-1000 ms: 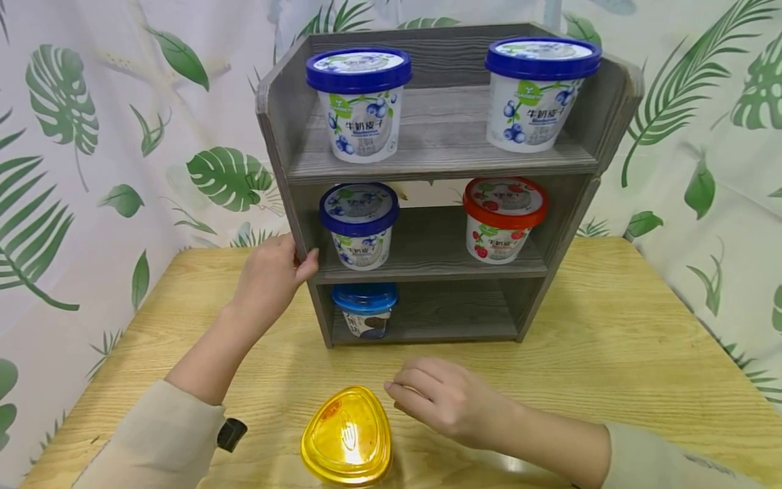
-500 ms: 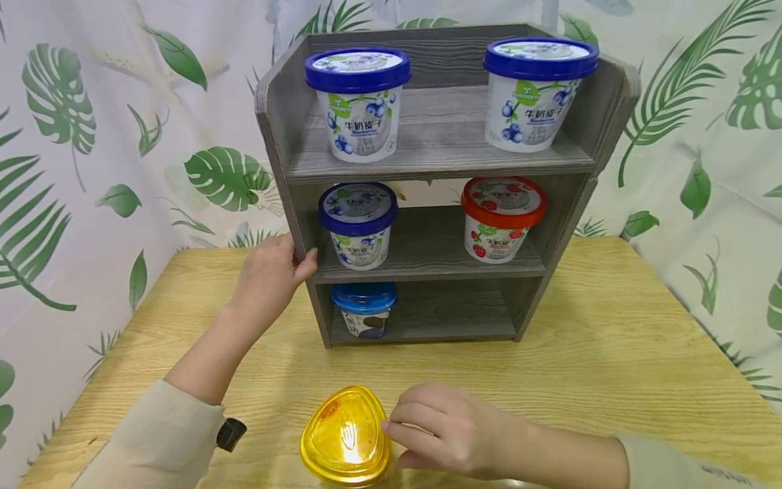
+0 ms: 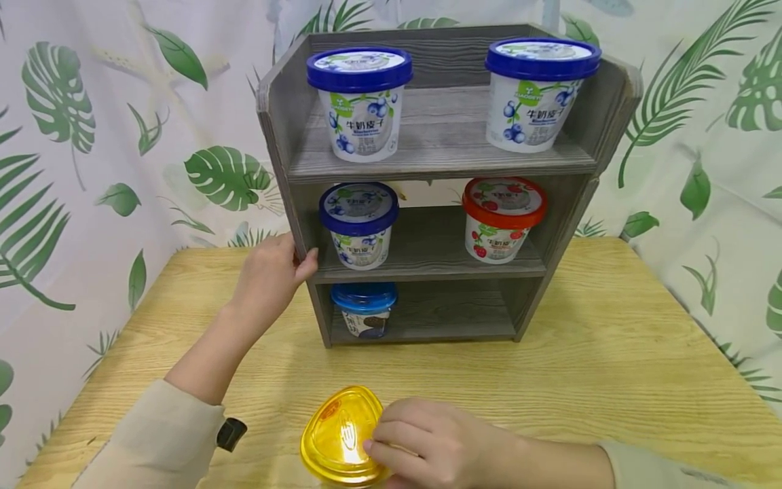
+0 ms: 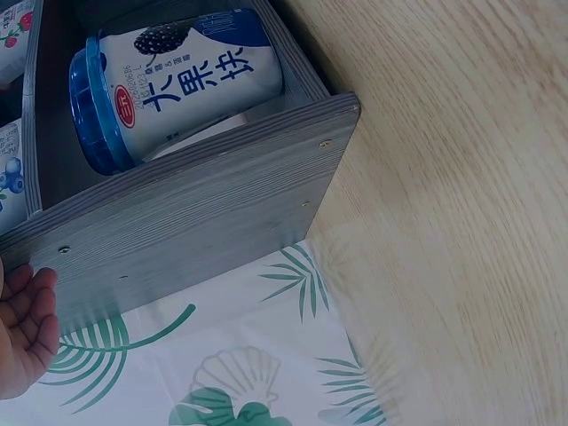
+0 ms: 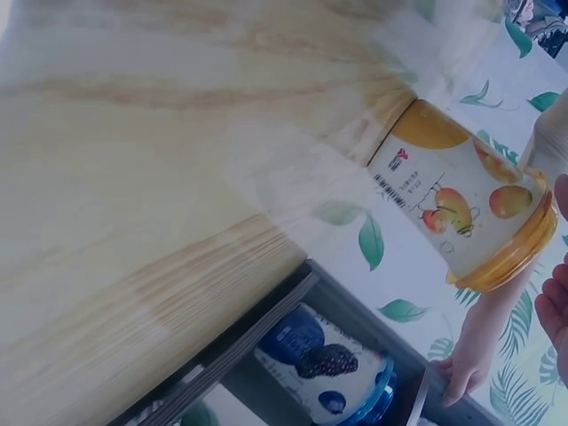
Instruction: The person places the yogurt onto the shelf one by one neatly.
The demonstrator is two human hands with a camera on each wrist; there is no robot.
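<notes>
My left hand (image 3: 269, 268) grips the left side panel of a grey wooden shelf (image 3: 442, 129), thumb on its front edge, at the middle tier. In the left wrist view its curled fingers (image 4: 31, 311) lie against the panel's outer face. A plastic cup with a clear yellow triangular lid (image 3: 339, 431) stands on the table at the front. My right hand (image 3: 427, 441) is at the cup's right side, fingers loosely bent and overlapping the lid's edge in the head view. The right wrist view shows the cup's fruit-printed wall (image 5: 453, 191) upright on the table, with fingertips (image 5: 552, 311) beside the lid.
Two blue-lidded tubs (image 3: 360, 109) stand on the top tier, left and right. The middle tier bears another blue-lidded tub (image 3: 359, 221) and a red-lidded tub (image 3: 504, 221). A light-blue-lidded cup (image 3: 365, 309) sits bottom left. Leaf-patterned cloth (image 3: 110, 136) surrounds the wooden table (image 3: 611, 353).
My right hand has come down and to the left, from beside the yellow-lidded cup to its lid's right edge. The left hand has stayed on the shelf panel.
</notes>
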